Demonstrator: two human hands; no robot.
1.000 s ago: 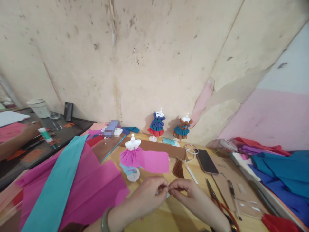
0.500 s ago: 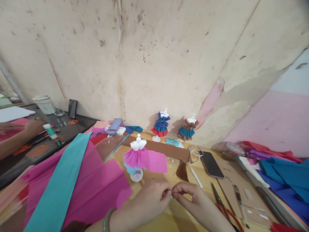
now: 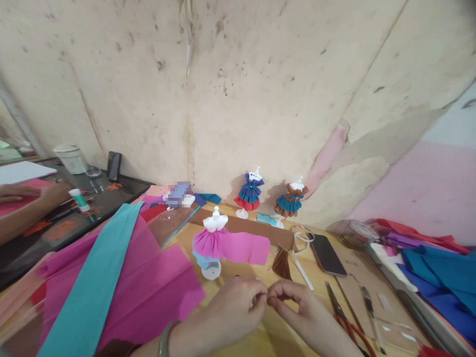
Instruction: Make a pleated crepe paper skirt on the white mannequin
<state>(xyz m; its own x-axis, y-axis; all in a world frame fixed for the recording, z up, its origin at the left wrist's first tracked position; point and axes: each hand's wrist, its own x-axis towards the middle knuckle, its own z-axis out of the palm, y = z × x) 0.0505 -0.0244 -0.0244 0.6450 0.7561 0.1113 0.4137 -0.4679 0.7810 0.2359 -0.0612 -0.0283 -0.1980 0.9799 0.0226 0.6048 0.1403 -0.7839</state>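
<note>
My left hand (image 3: 241, 305) and my right hand (image 3: 293, 302) meet at their fingertips low in the centre, both pinched. What lies between the fingertips is too small to make out. Just beyond them stands a small white dress form (image 3: 215, 223) on a round clear base. It wears a gathered magenta paper skirt (image 3: 210, 242) over light blue paper. From the skirt a magenta strip (image 3: 247, 248) stretches to the right, unheld. A brown tassel-like bundle (image 3: 282, 263) and a white strip (image 3: 303, 271) lie beyond my right hand.
Two dressed forms (image 3: 249, 193) (image 3: 292, 201) stand by the wall. Scissors (image 3: 338, 307), a pen (image 3: 368, 300) and a phone (image 3: 327, 254) lie right. Magenta sheets (image 3: 148, 277) and a turquoise strip (image 3: 92, 277) cover the left. Another person's hands (image 3: 55, 196) are at the far left.
The magenta strip extends slightly farther to the right from the skirt. My hands stay pinched together, almost in the same place. The view has shifted slightly.
</note>
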